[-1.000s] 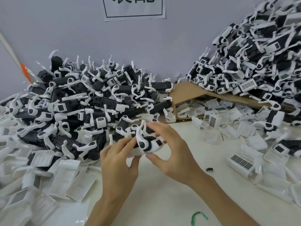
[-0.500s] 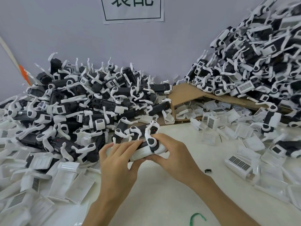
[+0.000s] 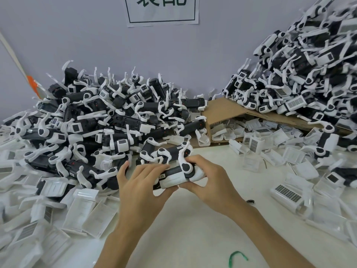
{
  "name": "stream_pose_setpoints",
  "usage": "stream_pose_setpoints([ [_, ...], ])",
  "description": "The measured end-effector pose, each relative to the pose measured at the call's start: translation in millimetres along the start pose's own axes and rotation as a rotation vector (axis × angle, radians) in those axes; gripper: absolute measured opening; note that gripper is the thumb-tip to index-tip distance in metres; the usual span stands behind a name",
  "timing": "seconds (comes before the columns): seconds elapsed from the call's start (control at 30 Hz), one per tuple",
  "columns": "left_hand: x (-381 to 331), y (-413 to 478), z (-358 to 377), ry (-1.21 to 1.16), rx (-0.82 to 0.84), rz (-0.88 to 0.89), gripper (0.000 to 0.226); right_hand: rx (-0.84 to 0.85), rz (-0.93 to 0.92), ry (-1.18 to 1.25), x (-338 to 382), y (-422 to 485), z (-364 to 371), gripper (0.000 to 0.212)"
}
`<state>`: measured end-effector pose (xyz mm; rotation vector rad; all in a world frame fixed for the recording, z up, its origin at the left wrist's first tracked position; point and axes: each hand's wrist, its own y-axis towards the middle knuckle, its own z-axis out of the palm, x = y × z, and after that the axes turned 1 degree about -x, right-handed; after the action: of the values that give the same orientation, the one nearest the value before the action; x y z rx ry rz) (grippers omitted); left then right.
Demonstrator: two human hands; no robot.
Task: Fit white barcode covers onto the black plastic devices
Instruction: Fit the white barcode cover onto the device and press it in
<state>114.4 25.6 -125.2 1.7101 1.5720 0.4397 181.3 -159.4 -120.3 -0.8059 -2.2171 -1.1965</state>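
A paper sign [image 3: 162, 10] with dark characters hangs on the lilac wall [image 3: 77, 35] at top centre. A white stick with an orange band [image 3: 31, 85] leans at upper left. Brown cardboard [image 3: 226, 109] lies folded right of centre. On the white surface [image 3: 193, 229] lie a green curved strip [image 3: 236, 257] at the bottom and a small black bit [image 3: 250, 200] at mid-right.

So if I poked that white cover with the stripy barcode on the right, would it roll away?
Probably not: the barcode cover looks boxy with flat sides, so it should slide rather than roll on the smooth table. It seems thin, hollow plastic, so likely light and fairly stiff. Squeezed hard, its thin walls might flex or crack.
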Motion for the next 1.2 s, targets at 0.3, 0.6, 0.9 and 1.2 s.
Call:
stream_pose_setpoints([
  [0.3, 2.7, -3.5, 1.2, 0.012, 0.007, 0.072, 0.043, 0.021, -0.027, -0.018, 3.6, 1.0, 1.5, 0.035],
  [0.6, -0.7, -6.3, 2.2, -0.039, 0.021, 0.037, 0.043, 0.122, 0.159, 0.158, 6.9, -0.7, -2.3, 0.035],
  [0.9, 0.9, -4.4, 2.3, -0.291, -0.070, -0.043, 0.058, 0.127, 0.334, 0.376, 18.2, 3.0, -17.3, 0.040],
  [1.2, 6.2, -0.1, 2.8, -0.332, -0.097, -0.205, 0.059, -0.210, 0.917, 0.895, 18.3, -2.9, -63.7, 0.042],
])
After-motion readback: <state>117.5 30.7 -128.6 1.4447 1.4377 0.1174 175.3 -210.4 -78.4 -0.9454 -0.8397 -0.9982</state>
